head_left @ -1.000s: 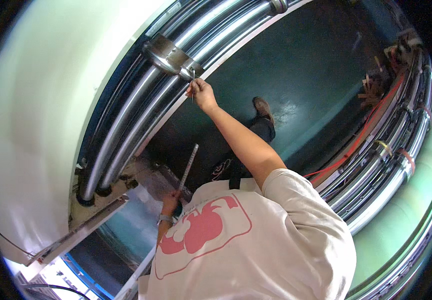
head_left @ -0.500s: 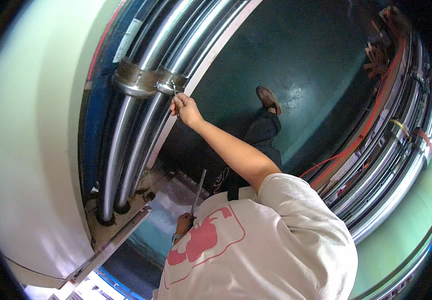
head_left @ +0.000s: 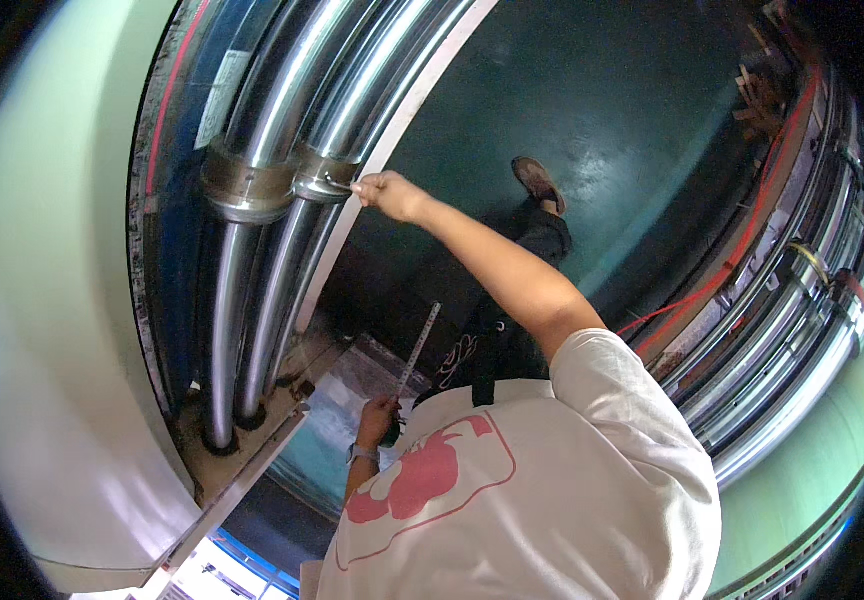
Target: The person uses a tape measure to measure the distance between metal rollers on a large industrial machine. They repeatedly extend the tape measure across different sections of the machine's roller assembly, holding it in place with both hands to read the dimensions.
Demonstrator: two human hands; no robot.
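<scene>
My right hand (head_left: 390, 194) is stretched out to a metal clamp band (head_left: 282, 180) that wraps two shiny steel pipes (head_left: 252, 300). Its fingers are pinched on a small metal piece at the clamp's edge (head_left: 350, 184). My left hand (head_left: 380, 415), with a watch on the wrist, is close to my chest and grips the lower end of a long thin metal ruler (head_left: 418, 350), which points up and away from me. My white shirt with a pink print (head_left: 512, 480) fills the lower middle of the view.
The pipes run down into a rusty base plate (head_left: 252, 400) beside a pale green curved wall (head_left: 42, 330). A dark green floor (head_left: 632, 120) lies below, with my shoe (head_left: 537, 182) on it. More pipes and red cables (head_left: 752, 270) run along the right.
The view has swung so that the clamp and pipes sit lower and more to the left. My right hand stays at the clamp. My left hand still holds the ruler near my chest.
</scene>
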